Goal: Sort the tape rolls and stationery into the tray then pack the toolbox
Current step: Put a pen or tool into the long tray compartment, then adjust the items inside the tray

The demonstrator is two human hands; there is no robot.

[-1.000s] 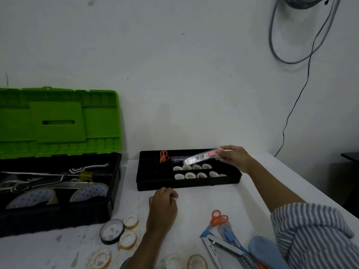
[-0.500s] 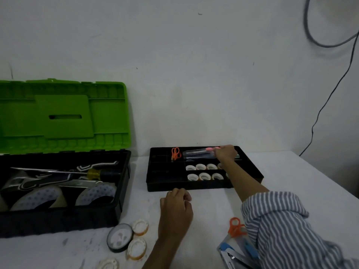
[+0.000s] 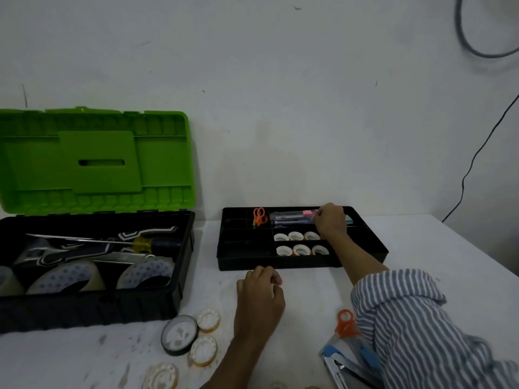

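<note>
Right hand: the right hand point(image 3: 330, 220) is reaching into the back right part of the tray. Its fingers are curling round the pink end of the clear case.
Clear case: the clear case point(image 3: 292, 219) is lying flat along the long back slot of the tray. Its pink end is tucked under the right hand.
Left hand: the left hand point(image 3: 259, 299) is resting on the table just in front of the tray. Its fingers are loosely curled and holding nothing. The two hands are staying well apart.
Tray: the black tray point(image 3: 275, 263) is sitting on the white table point(image 3: 421, 248), to the right of the toolbox and not touching it.
Small tape rolls: six small tape rolls point(image 3: 295, 236) are standing in the tray in two rows of three, in the slots in front of the clear case.
Little scissors: the little scissors point(image 3: 259, 217) with orange handles are lying in a back slot, left of the clear case.
Toolbox: the toolbox point(image 3: 95, 304) is standing open with its green lid point(image 3: 95, 161) up. A screwdriver point(image 3: 140, 242) and big tape rolls point(image 3: 67, 279) are lying inside.
Loose rolls: a black roll point(image 3: 179, 334) and three loose white rolls point(image 3: 208, 320) are lying on the table near the left hand.
Near corner: orange scissors point(image 3: 346, 324) and a silver and blue tool point(image 3: 337, 360) are lying beside the striped sleeve point(image 3: 421, 327).
</note>
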